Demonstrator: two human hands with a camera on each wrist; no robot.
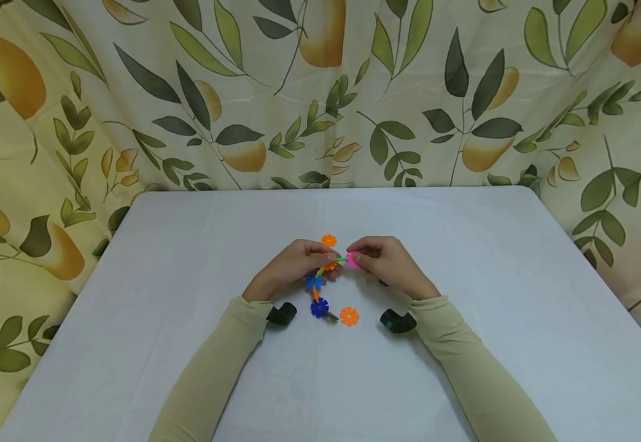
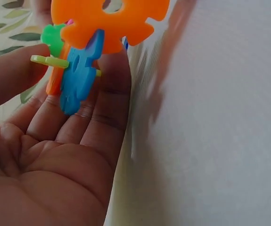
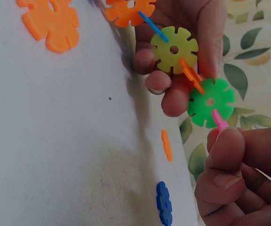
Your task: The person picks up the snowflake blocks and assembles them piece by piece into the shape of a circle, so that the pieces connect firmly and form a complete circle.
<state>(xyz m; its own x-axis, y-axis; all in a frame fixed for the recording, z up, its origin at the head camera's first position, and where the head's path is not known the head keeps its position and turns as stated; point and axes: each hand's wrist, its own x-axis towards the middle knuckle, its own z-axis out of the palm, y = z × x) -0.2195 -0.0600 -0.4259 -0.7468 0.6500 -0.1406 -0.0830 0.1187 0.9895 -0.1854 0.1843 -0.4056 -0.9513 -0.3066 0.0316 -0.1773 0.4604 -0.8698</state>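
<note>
A curved chain of notched plastic discs runs between the hands. My left hand (image 1: 294, 265) holds it near its upper end, thumb against an orange disc (image 3: 191, 75) with fingers behind. Beside that disc sit a yellow disc (image 3: 174, 49) and a green disc (image 3: 211, 102). Lower down the chain hang a light blue disc (image 2: 78, 75), another orange disc (image 2: 126, 26) and a dark blue disc (image 1: 319, 307). Between thumb and forefinger, my right hand (image 1: 395, 263) pinches a pink disc (image 1: 353, 259). The pink disc's edge meets the green disc's rim; how deep it sits is hidden.
A loose orange disc (image 1: 349, 316) lies on the white table (image 1: 320, 393) near the chain's lower end. Another orange disc (image 1: 328, 240) is beyond the left hand. A dark blue disc (image 3: 164, 203) shows in the right wrist view. Black devices (image 1: 283, 314) sit by both wrists. Leaf-patterned curtains surround the table.
</note>
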